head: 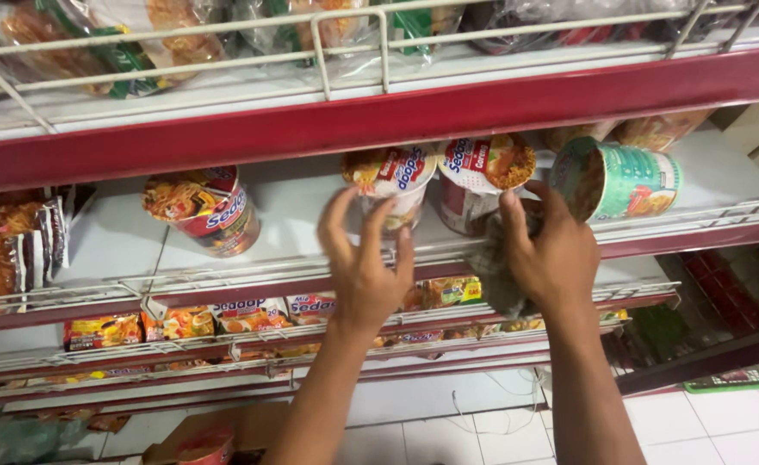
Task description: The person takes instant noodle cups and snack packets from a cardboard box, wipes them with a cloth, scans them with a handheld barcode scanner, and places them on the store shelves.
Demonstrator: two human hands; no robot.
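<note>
Left hand (364, 269) splayed below white cup (392, 191)

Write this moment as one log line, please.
left hand: open, fingers on white noodle cup | right hand: holds grey cloth beside red noodle cup | white wire-front shelf

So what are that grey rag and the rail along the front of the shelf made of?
The rag in the right hand looks like soft woven cloth: it sags in folds. The rail looks like white-coated metal wire: thin, straight and slightly glossy.
</note>
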